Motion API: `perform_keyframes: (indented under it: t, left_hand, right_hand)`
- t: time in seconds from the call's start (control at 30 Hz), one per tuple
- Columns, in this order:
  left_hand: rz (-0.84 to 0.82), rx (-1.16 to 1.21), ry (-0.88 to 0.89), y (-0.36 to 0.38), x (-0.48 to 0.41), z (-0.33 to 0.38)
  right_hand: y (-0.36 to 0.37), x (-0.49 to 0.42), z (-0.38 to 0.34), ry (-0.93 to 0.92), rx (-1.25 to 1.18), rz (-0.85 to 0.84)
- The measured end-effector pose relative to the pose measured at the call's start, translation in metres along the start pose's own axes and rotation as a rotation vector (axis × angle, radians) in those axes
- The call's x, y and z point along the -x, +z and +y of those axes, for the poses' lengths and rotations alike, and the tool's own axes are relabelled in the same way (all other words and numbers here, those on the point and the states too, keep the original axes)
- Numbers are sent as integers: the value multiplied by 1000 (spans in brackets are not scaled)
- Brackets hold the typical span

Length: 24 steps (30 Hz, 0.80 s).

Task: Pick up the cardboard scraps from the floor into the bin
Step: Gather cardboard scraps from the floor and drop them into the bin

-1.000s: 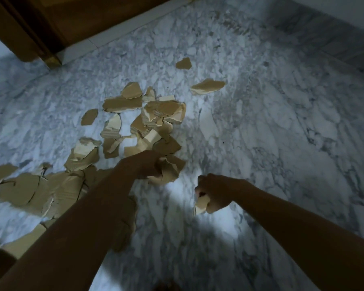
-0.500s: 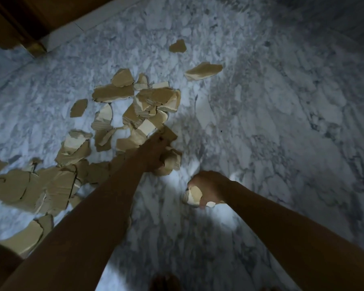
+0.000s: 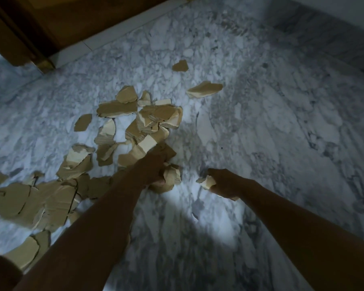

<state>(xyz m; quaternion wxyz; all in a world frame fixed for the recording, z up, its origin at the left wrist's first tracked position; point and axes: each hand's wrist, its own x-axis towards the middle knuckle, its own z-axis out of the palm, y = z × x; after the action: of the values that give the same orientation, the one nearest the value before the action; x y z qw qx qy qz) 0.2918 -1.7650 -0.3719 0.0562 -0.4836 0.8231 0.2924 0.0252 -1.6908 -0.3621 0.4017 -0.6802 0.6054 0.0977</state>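
Several torn brown cardboard scraps (image 3: 155,118) lie scattered over the marble floor (image 3: 281,133), from the far middle down to large pieces (image 3: 30,202) at the lower left. My left hand (image 3: 155,166) reaches into the near edge of the pile and grips a bunch of scraps (image 3: 171,179). My right hand (image 3: 225,182), a little to the right and just above the floor, holds a few small scraps (image 3: 207,181) in its curled fingers. Two loose scraps (image 3: 205,89) lie farther off, beyond both hands. No bin is in view.
A dark wooden door and frame (image 3: 40,38) with a white threshold strip (image 3: 105,38) stand at the far left. A grey wall base (image 3: 334,38) runs along the far right. Bare marble spreads to the right of the pile. The light is dim.
My left hand has pushed a little farther into the pile and holds its bunch lower at the thumb side. My right hand has turned slightly, its scraps now showing at the left.
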Motion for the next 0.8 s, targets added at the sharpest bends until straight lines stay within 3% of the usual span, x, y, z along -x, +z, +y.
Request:
perform_keyframes:
  t: [0.1,0.3,0.6,0.7,0.8]
  left_hand:
    - [20,130,-54,0,7,-3]
    - [133,247,-278,-24,-3,7]
    - [0,310,-177,-107,1,6]
    - [19,313,-160,-133,-2,8]
    - [74,360,-173,-163,-5,9]
  right_hand:
    - [-8,0,-6,45,-30,-42]
    - [-2,4,-27,-31,-2,-39]
    - [-87,7,-49,92,-13,120]
    - [-121,1,-64,90,22,226]
    - [-156,-8,-73,122,-99,351]
